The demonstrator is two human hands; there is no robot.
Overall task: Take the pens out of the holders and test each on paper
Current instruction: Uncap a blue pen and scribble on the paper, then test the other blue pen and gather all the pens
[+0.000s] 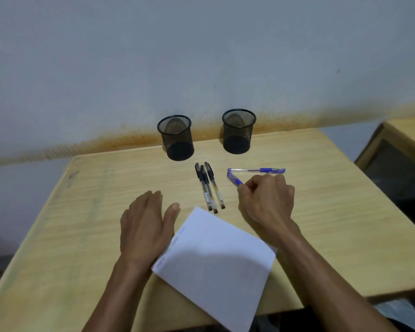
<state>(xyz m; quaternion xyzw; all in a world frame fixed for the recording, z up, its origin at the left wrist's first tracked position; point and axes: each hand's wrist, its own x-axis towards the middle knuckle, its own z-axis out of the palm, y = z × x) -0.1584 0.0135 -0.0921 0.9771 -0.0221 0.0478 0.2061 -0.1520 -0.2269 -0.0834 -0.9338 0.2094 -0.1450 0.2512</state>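
Two black mesh holders stand near the wall, the left holder (pixel 176 137) and the right holder (pixel 238 131); I see no pens in either. Three black pens (pixel 209 186) lie side by side on the desk below them. A blue pen (pixel 256 170) lies crosswise to their right. My right hand (pixel 268 200) is closed on a second blue pen (pixel 234 179), whose capped end sticks out to the upper left. My left hand (pixel 145 224) rests flat, fingers apart, on the left corner of the white paper (pixel 216 264), which carries faint scribbles along its left edge.
The wooden desk (pixel 94 212) meets the grey wall behind the holders. Another piece of wooden furniture (pixel 398 149) stands at the right, beyond a gap.
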